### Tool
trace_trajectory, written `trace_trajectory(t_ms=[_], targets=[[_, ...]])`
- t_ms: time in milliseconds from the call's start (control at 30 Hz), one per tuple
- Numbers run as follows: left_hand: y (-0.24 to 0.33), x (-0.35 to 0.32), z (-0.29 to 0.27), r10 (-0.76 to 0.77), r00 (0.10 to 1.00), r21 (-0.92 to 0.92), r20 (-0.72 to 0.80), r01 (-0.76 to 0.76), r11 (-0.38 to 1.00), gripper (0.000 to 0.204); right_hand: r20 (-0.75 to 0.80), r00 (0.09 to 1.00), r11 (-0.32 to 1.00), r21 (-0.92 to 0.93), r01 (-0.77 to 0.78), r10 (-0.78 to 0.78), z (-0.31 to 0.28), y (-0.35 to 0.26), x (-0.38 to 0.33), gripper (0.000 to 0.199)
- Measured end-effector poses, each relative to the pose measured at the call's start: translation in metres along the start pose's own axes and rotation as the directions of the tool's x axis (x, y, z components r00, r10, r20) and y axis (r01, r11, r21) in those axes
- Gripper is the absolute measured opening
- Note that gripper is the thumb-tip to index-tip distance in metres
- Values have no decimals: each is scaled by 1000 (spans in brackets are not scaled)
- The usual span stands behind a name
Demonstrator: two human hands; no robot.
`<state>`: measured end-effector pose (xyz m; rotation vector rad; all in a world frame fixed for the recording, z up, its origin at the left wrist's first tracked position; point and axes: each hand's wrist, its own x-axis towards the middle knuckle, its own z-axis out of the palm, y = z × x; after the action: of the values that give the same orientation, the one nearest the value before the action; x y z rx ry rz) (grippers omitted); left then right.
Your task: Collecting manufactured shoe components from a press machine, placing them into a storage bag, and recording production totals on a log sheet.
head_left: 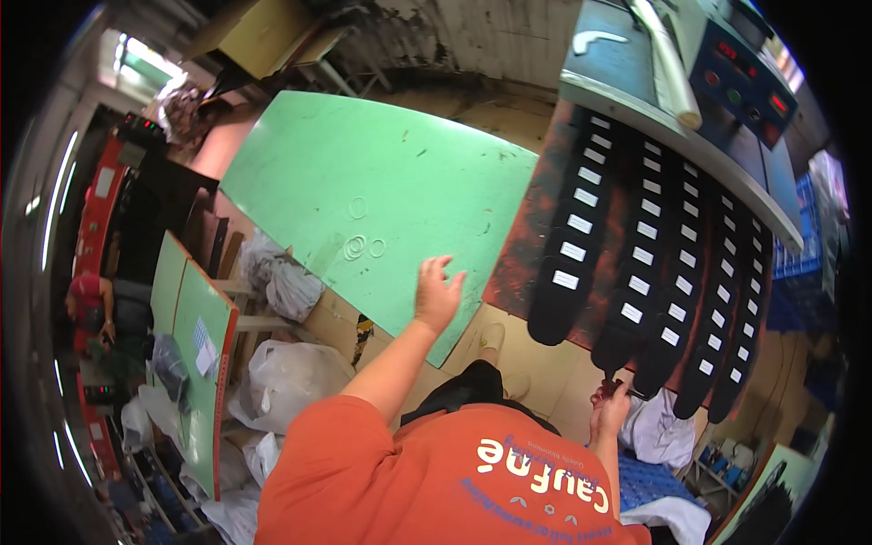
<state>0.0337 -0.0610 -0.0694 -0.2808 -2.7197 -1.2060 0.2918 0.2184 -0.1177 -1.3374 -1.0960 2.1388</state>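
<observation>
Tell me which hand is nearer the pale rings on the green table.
Left: the left hand is over the green table, right of the pale rings; the right hand is farther off, by the near ends of the black strips.

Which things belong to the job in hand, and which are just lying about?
Apparently in the job:
- black labelled pieces, near the right hand
- mottled red surface beneath them

Apparently lying about:
- pale rings on the large green table
- white plastic bag

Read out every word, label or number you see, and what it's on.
Orange shirt: white and blue lettering, upside down; I won't copy its wording.
Control box: glowing red digits, which I won't copy.
White labels on the black strips: too small to read.
Red-lit displays, far left: too blurred.
</observation>
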Motion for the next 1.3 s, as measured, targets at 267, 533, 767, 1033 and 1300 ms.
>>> trace_trajectory(t_ms=[267,533,767,1033,1300], targets=[[-175,-74,-101,-475,764,147,-437,582,800,43,42,992,955,278,100,-116,36,-27,87,19],[-161,-76,-98,-899,411,-518,151,808,282,34,91,993,915,403,28,-70,111,-100,216,21],[-187,-48,-100,-595,740,184,-313,662,727,79,34,999,943,333,-19,8,134,-139,355,27],[-186,-15,-109,-713,644,158,-275,762,628,96,-109,993,960,270,74,-45,173,-160,386,23],[-96,17,-65,-205,962,573,-182,273,773,59,-157,987,953,297,56,-9,197,-164,344,18]])
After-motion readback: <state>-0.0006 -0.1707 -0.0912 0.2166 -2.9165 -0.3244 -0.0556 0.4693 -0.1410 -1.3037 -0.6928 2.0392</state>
